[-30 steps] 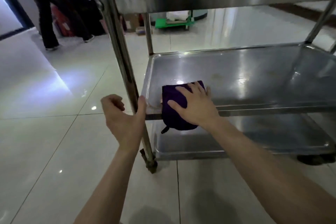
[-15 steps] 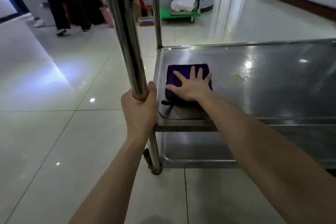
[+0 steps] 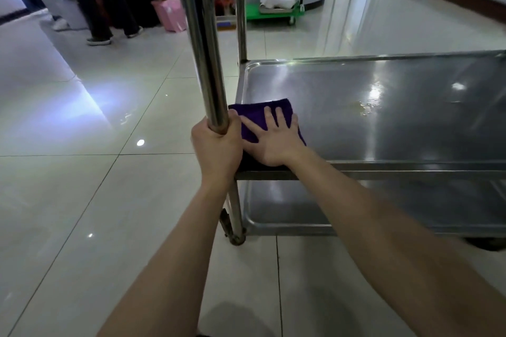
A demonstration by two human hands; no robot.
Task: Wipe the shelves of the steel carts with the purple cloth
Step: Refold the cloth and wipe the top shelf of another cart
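While gripping post (image 3: pixel 208 63) in curled left hand (image 3: pixel 216 145), slides purple cloth (image 3: pixel 257 115) leftward to shelf (image 3: pixel 397 134) rim under flat, spread-fingered right hand (image 3: pixel 273 143), leaving most unwiped.

steel cart's middle shelf (image 3: pixel 397 123), purple cloth (image 3: pixel 258 113) flat on its near-left corner

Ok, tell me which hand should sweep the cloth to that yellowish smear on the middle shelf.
Right. The right hand lies flat on the purple cloth on the middle shelf, nearer the smear; the left hand grips the cart post.
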